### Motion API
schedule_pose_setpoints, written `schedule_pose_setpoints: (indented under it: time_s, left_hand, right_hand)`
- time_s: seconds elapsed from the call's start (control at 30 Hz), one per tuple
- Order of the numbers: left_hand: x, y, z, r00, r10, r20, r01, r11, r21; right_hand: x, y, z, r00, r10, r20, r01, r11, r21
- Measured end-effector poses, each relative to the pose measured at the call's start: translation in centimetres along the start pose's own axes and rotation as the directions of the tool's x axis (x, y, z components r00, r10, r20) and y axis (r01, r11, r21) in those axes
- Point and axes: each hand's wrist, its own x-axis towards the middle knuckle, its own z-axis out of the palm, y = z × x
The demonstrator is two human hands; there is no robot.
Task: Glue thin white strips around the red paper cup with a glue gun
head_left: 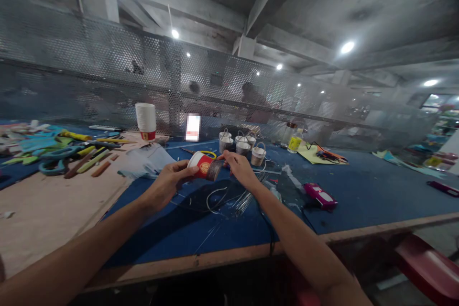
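A red and white paper cup [203, 166] lies tilted in my left hand [173, 178], whose thumb and fingers grip its rim end. Dark cord or wire [214, 170] wraps round the cup's base end. At that end, my right hand [238, 166] has its fingers pinched together; what they hold is too small to make out. Just behind, yellow-handled scissors [208, 154] lie on the blue table [158, 234]. Loose pale cord [211, 201] and a bundle of thin wires [245, 202] lie below the hands.
Several small handled buckets [243, 145] stand behind my right hand. A cup stack [146, 119] is back left, beside tools [81, 155]. On the right are a magenta device [320, 196], a yellow-labelled bottle [295, 141] and yellow paper [319, 154]. Perforated metal screen [158, 67] behind.
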Motion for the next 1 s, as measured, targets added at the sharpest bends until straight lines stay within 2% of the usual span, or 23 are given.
schedule_pose_setpoints:
  time_s: [0.27, 0.5, 0.7, 0.83, 1.0]
  left_hand:
    - [0.3, 0.0, -0.4, 0.999, 0.043, -0.008, -0.043, 0.997, -0.063]
    - [0.2, 0.2, -0.3, 1.000, 0.012, 0.003, -0.011, 0.998, -0.062]
    - [0.2, 0.1, -0.5, 0.999, 0.022, -0.050, -0.022, 1.000, 0.004]
    - [0.3, 0.1, -0.5, 0.991, 0.087, -0.098, -0.086, 0.996, 0.014]
    - [0.5, 0.3, -0.6, 0.970, 0.145, -0.195, -0.138, 0.989, 0.047]
  right_hand:
    - [-0.7, -0.6, 0.6, 0.996, -0.029, 0.087, 0.033, 0.998, -0.051]
    - [-0.9, -0.7, 0.8, 0.996, -0.054, 0.077, 0.063, 0.991, -0.121]
    - [-1.1, -1.0, 0.8, 0.984, -0.167, 0.063, 0.175, 0.972, -0.159]
    - [-0.9, -1.0, 0.6, 0.994, -0.112, 0.016, 0.113, 0.990, -0.085]
    - [-0.8, -1.8, 0.6, 0.992, -0.026, 0.127, 0.000, 0.979, 0.203]
